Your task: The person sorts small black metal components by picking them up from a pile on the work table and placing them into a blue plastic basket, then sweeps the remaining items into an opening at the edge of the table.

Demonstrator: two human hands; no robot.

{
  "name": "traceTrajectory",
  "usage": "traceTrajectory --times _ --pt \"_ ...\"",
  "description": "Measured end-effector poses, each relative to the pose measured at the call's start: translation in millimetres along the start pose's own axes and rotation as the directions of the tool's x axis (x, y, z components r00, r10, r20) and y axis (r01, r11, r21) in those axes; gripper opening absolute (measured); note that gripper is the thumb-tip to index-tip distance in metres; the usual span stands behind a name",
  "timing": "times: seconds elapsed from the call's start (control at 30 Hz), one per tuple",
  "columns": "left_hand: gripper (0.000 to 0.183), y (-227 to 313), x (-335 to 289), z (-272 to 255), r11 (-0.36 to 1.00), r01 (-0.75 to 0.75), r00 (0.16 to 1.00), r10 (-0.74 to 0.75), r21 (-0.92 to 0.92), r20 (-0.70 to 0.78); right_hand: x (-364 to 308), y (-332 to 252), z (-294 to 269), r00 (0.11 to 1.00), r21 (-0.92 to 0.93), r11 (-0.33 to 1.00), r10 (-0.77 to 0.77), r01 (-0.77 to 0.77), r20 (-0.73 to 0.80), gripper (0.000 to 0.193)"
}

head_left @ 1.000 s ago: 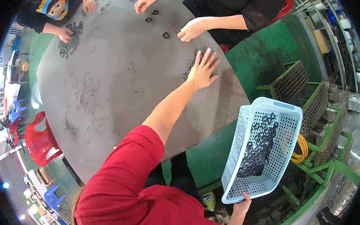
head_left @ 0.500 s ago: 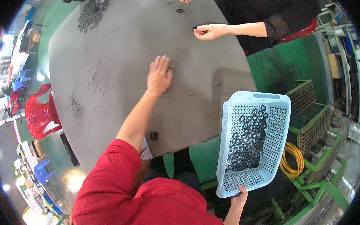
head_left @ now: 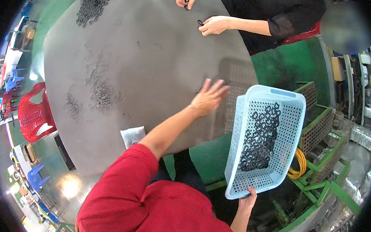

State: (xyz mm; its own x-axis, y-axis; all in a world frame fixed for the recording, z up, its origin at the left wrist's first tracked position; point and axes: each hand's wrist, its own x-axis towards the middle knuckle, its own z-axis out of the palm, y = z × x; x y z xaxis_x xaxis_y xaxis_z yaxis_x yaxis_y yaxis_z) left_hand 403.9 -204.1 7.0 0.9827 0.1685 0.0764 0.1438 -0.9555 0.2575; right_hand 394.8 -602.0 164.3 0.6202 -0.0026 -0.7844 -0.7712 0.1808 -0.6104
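My left hand [head_left: 209, 98] is over the right part of the grey table [head_left: 153, 80], fingers spread, holding nothing. Thin dark curved scraps [head_left: 225, 81] lie by its fingertips; I cannot tell whether it touches them. At the right, my right hand [head_left: 248, 198] grips the near rim of a light blue perforated plastic basket [head_left: 294, 134]. The basket is tilted, and many small black rings [head_left: 257, 141] are gathered inside it. My right fingers are partly hidden behind the rim.
Loose scraps [head_left: 100, 94] and a pile of black rings [head_left: 92, 8] lie on the table's left side. A white packet [head_left: 133, 136] sits by its near edge. Across from me, a co-worker's hands [head_left: 215, 25] handle small black rings. Green metal frames [head_left: 317, 165] and a yellow hose [head_left: 298, 164] are at right.
My left hand has swept right and nearer across the table. More scraps show in a heap at the left, and the white packet has come out from behind my arm.
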Motion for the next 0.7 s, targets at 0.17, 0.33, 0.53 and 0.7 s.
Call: traceTrajectory --times 0.17,0.33,0.53,0.7 --pt "0.050 -39 59 13 0.984 0.177 0.984 -0.177 -0.007 -0.033 -6 1 -11 0.996 0.001 0.997 -0.077 0.077 -0.043 0.072" --pt "0.051 -140 30 -20 0.815 0.558 0.826 -0.528 0.153 -0.196 -2 -4 -8 0.996 -0.054 0.996 -0.068 0.070 0.051 0.071" --pt "0.052 -242 -101 -50 0.535 0.831 0.553 -0.762 0.156 -0.336 21 17 44 0.997 -0.228 0.973 0.044 -0.027 0.066 0.061" --pt "0.050 -280 -230 -58 0.345 0.901 0.425 -0.821 0.262 -0.380 41 70 110 0.993 -0.327 0.945 0.024 0.015 0.114 0.048"
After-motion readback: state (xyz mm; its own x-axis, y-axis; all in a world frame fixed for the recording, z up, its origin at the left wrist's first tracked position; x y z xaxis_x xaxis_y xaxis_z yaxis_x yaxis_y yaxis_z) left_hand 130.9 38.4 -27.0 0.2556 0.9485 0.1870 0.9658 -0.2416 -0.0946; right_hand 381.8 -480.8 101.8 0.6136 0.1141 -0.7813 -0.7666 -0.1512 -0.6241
